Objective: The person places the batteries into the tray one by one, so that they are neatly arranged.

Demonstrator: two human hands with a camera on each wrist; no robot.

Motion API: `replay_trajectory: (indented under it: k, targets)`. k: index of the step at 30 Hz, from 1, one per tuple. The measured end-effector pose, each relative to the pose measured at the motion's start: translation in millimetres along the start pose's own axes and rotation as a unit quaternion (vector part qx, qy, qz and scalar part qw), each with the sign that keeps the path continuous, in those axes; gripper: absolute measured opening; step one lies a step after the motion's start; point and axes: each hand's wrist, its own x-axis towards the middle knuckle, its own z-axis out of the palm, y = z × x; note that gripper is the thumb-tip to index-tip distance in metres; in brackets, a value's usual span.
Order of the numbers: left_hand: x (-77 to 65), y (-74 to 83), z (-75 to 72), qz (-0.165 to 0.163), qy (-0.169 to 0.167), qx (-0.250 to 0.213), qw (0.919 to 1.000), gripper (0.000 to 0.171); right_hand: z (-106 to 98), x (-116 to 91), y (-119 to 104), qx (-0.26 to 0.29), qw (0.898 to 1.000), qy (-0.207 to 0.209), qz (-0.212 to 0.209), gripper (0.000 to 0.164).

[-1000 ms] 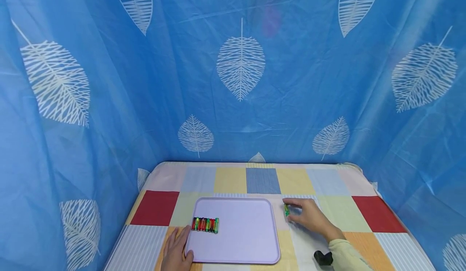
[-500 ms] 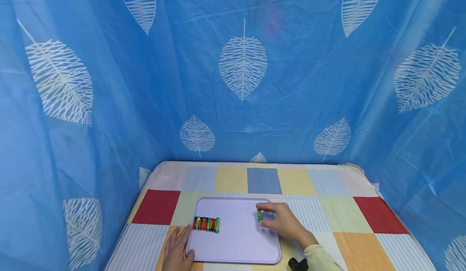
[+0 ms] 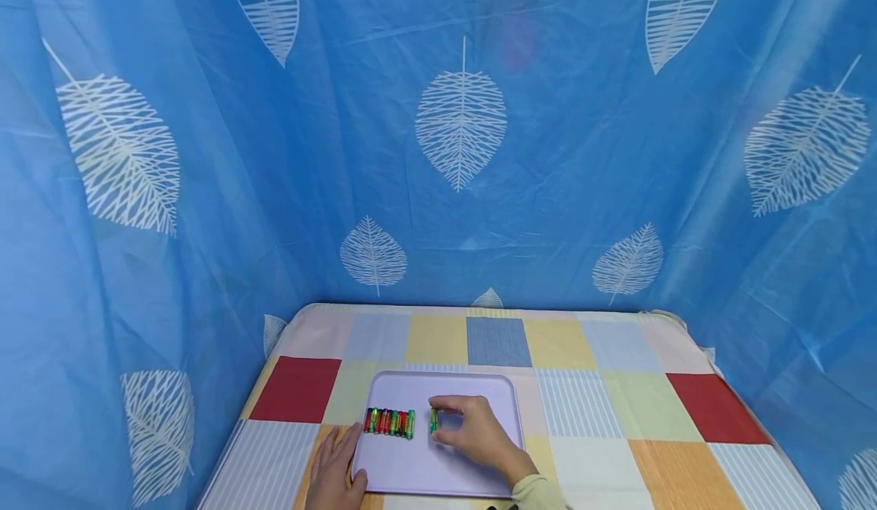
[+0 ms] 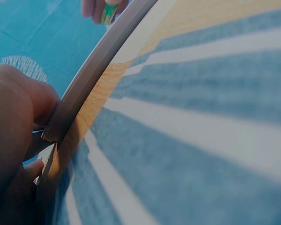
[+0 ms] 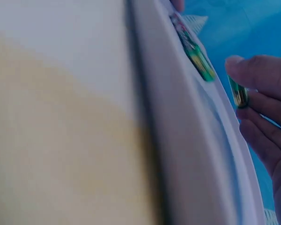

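My right hand [image 3: 474, 432] pinches a green battery [image 3: 434, 419] between thumb and fingers, over the lilac tray [image 3: 466, 473]. The battery [image 5: 238, 92] also shows at the fingertips in the right wrist view. Just left of it, several red and green batteries [image 3: 389, 422] lie side by side in a row, near the tray's left side. My left hand [image 3: 333, 470] rests at the tray's left rim, fingers fairly straight and thumb by the front left corner. In the left wrist view, this hand [image 4: 18, 122] touches the tray's rim [image 4: 96, 65]; part of its fingers is hidden.
A patchwork tablecloth [image 3: 603, 464] covers the table under the tray. Blue curtains [image 3: 534, 190] with white leaf prints stand behind and on both sides. A pale sleeve [image 3: 537, 492] covers the right forearm.
My right hand has carried the green battery leftward, from the cloth right of the tray to just beside the row. My left hand has stayed at the tray's rim.
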Motion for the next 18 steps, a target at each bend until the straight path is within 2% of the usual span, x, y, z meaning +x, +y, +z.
replay_trajectory:
  k: [8,18]
  targets:
    - [0.6,1.7,1.6,0.013,0.006,-0.002,0.9999,0.072,21.7,8.9,-6.3,-0.047,0.998,0.012,-0.027,0.050]
    - [2.9,0.6,2.8,0.008,-0.003,-0.001,1.0000,0.074,30.0,15.1,-12.6,-0.105,0.994,0.015,-0.033,0.051]
